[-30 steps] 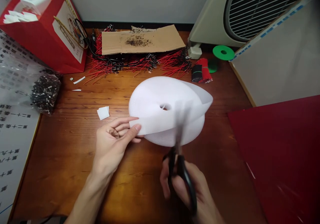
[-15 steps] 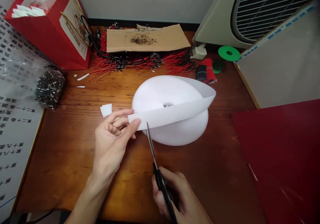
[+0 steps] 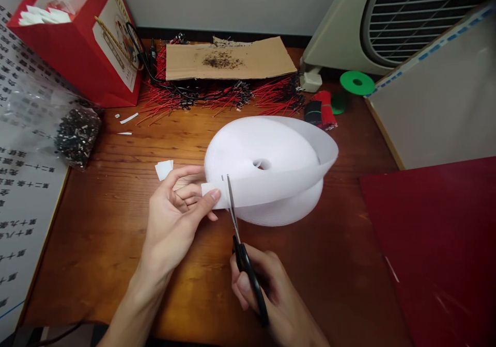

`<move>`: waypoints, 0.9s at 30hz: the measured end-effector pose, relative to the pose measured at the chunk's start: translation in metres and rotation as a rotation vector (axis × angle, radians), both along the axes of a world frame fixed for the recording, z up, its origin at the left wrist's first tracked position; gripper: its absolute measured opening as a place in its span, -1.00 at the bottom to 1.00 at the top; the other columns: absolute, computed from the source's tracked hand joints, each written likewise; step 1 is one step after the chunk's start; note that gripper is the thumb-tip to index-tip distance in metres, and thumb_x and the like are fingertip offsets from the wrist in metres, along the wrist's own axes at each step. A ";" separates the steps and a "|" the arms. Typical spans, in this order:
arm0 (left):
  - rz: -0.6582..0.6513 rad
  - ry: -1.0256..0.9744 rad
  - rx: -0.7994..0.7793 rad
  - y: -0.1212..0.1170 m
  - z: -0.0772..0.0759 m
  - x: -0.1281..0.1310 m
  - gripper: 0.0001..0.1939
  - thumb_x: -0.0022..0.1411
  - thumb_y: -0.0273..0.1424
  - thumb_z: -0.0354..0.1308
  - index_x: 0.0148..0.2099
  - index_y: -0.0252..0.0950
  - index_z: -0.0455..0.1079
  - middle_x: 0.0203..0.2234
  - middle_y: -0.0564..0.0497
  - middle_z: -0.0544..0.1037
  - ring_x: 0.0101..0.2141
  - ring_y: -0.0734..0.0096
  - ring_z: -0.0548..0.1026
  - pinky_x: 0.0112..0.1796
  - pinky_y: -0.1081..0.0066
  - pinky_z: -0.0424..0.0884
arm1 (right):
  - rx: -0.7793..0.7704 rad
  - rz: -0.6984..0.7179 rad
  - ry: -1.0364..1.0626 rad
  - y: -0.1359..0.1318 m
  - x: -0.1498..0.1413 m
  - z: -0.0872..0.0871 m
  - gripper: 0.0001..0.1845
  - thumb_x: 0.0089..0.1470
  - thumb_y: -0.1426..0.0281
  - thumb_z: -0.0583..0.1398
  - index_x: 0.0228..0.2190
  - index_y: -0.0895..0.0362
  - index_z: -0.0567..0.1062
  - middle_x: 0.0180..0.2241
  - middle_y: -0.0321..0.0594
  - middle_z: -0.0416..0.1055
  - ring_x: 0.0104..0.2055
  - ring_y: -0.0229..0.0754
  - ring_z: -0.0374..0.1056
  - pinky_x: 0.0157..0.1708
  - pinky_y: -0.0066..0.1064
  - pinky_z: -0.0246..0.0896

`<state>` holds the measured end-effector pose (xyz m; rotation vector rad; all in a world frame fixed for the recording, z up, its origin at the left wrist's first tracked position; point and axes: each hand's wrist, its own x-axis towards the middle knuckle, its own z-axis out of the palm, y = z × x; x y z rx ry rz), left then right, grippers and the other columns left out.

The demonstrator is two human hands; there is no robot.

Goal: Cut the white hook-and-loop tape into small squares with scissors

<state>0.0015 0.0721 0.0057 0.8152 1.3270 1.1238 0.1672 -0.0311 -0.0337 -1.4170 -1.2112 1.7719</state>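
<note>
Your left grip (image 3: 174, 210) is clamped on the free end of the white strip (image 3: 271, 188), thumb on top; your right grip (image 3: 277, 287) is closed round the black handles of the scissors (image 3: 250, 277). The blades lie across the strip just right of your left thumb; whether they have bitten through, you can't tell from here.

Expect the strip to be light and springy, soft enough to bend yet likely to curl back, and perhaps a little slick. Pinch it flat near its end, fingers beneath, clear of the blades. It loops rightward into its roll (image 3: 248, 138), which sits mid-counter before you and is probably the heavier part; lift that by its outer edge, as the layers could slip sideways.

The counter (image 3: 96, 223) is glossy brown wood. Left of the roll you have white squares (image 3: 165, 170); farther left, a clear bag of dark parts (image 3: 79, 135). On the far side, cardboard (image 3: 256, 63) covers red wires (image 3: 271, 96), with a grilled appliance (image 3: 333, 32) at far right.
</note>
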 end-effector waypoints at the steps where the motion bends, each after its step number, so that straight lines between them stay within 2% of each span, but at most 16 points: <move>1: -0.014 0.011 -0.001 0.000 -0.001 0.000 -0.50 0.04 -0.39 0.56 0.00 -0.33 0.48 -0.60 0.15 0.60 -0.61 0.54 0.51 -0.45 0.53 0.55 | 0.001 -0.005 0.007 0.001 0.000 0.000 -0.32 0.23 -0.31 0.10 -0.40 0.07 0.41 -0.57 -0.36 0.20 -0.51 -0.18 0.17 -0.48 -0.36 0.11; 6: -0.027 0.074 -0.020 0.002 0.001 0.001 -0.51 0.02 -0.38 0.56 -0.03 -0.32 0.49 -0.62 0.17 0.56 -0.62 0.54 0.50 -0.47 0.55 0.51 | 0.003 -0.022 0.004 0.000 0.000 -0.002 -0.35 0.26 -0.27 0.12 -0.39 0.07 0.43 -0.58 -0.37 0.20 -0.52 -0.20 0.14 -0.49 -0.36 0.08; 10: -0.009 0.092 -0.028 0.002 0.004 0.006 -0.60 0.03 -0.37 0.55 -0.12 -0.34 0.50 -0.55 0.10 0.62 -0.63 0.59 0.46 -0.52 0.57 0.46 | 0.020 -0.015 0.006 0.000 0.001 -0.002 -0.36 0.28 -0.26 0.10 -0.38 0.07 0.42 -0.60 -0.38 0.20 -0.53 -0.21 0.11 -0.49 -0.35 0.04; 16: -0.032 0.144 0.057 -0.001 0.002 0.009 -0.69 0.15 -0.33 0.48 -0.11 -0.34 0.54 -0.58 0.12 0.54 -0.67 0.58 0.40 -0.71 0.61 0.30 | 0.017 -0.006 0.028 0.002 0.000 -0.002 -0.35 0.29 -0.26 0.09 -0.42 0.07 0.38 -0.58 -0.37 0.22 -0.50 -0.21 0.11 -0.48 -0.37 0.04; 20: -0.037 0.147 0.061 -0.003 0.003 0.009 -0.73 0.16 -0.35 0.47 -0.14 -0.35 0.55 -0.57 0.12 0.53 -0.72 0.61 0.36 -0.74 0.60 0.31 | 0.011 0.012 0.031 0.003 -0.001 -0.001 -0.36 0.31 -0.24 0.07 -0.42 0.07 0.38 -0.58 -0.37 0.21 -0.49 -0.21 0.11 -0.47 -0.38 0.05; 27: 0.001 0.165 0.040 -0.002 0.004 0.010 -0.71 0.13 -0.34 0.49 -0.15 -0.37 0.56 -0.60 0.12 0.51 -0.70 0.57 0.39 -0.71 0.56 0.35 | -0.020 -0.001 0.010 -0.001 -0.002 -0.001 -0.36 0.28 -0.26 0.09 -0.36 0.06 0.43 -0.57 -0.36 0.21 -0.50 -0.17 0.15 -0.46 -0.34 0.12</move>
